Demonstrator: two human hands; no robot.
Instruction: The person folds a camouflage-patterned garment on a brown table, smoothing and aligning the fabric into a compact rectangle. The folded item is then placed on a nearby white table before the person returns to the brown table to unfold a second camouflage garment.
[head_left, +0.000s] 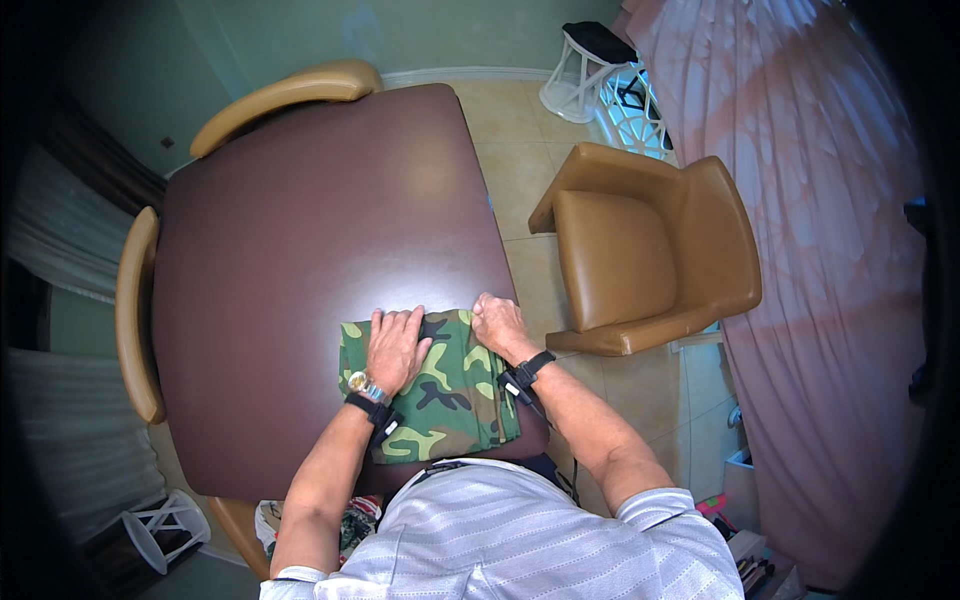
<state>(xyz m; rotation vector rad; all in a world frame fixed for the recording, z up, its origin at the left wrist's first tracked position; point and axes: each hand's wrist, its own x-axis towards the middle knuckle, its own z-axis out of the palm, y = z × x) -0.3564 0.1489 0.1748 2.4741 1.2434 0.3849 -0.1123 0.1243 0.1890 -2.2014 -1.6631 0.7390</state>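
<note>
A folded camouflage-print cloth (450, 390) in green, brown, black and light green lies near the front edge of the dark reddish-brown table (315, 225). My left hand (395, 346) rests flat on its far left part, fingers apart and pointing away from me. At the far right corner, my right hand (499, 324) has its fingers curled in at the cloth's edge; the fingertips are hidden. Several stacked layers show along the cloth's right side. A wristwatch (367, 385) and a black strap are on my left wrist, and another black strap (534, 367) is on my right.
A tan armchair (619, 259) stands right of the table, with pink curtains (810, 247) behind it. Tan chair backs (292, 97) border the table's far and left sides. White-framed stools (574, 82) stand at the back and lower left. A bag of fabric lies beside me.
</note>
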